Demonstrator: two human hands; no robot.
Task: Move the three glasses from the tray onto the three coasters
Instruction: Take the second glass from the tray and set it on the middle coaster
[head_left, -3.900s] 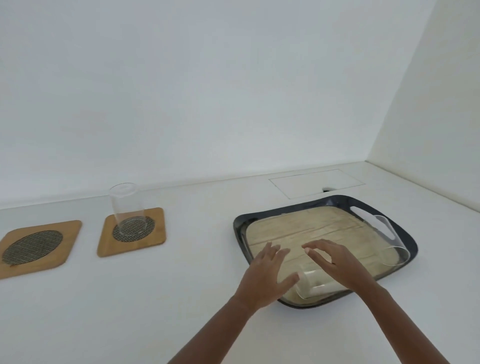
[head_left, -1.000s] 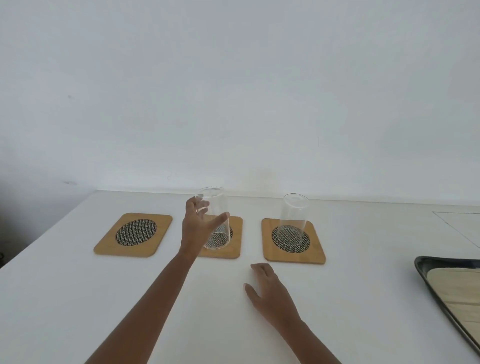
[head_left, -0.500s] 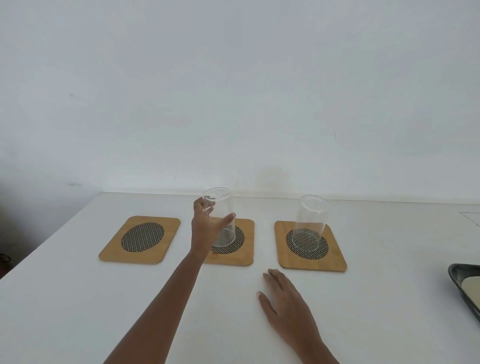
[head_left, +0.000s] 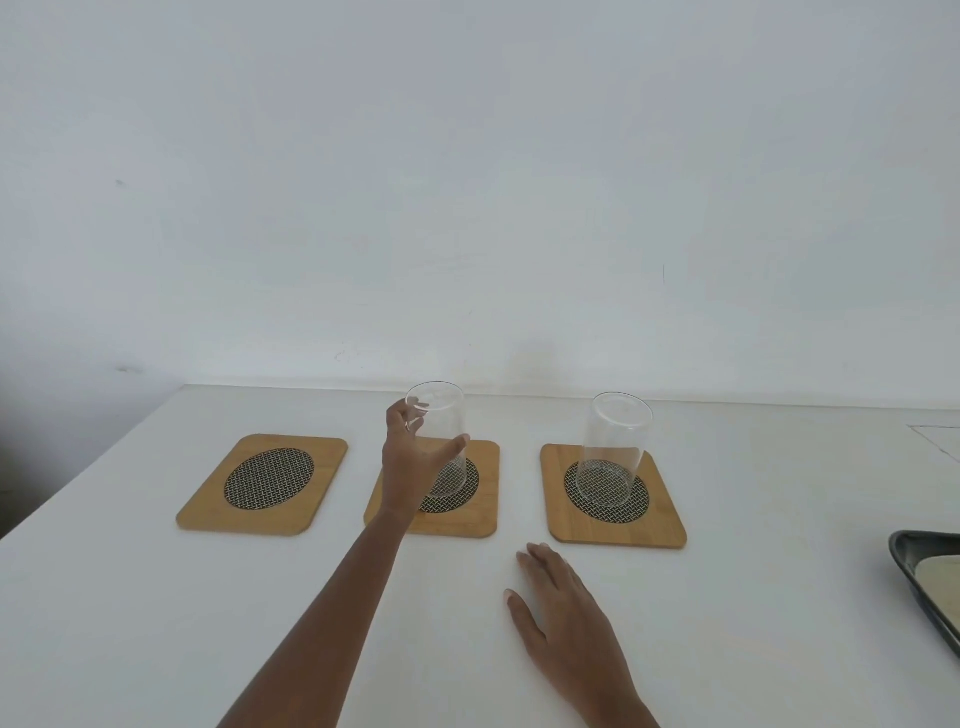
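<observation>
a clear glass (head_left: 439, 436) stands upright on the middle coaster (head_left: 467, 512), wrapped between the left hand's (head_left: 410, 467) thumb and fingers; a second clear glass (head_left: 613, 452) stands upright on the right coaster (head_left: 613, 525), apart from any fingers; the left coaster (head_left: 265, 483) lies bare; the dark tray's (head_left: 904, 551) corner shows far right

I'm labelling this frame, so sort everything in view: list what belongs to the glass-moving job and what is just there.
Part of the job:
- left hand, gripping the middle glass
- middle coaster
- right glass, standing on the right coaster
- left coaster, bare
- tray, only its corner visible

Just there:
- right hand, flat on the white table
- wall
</observation>
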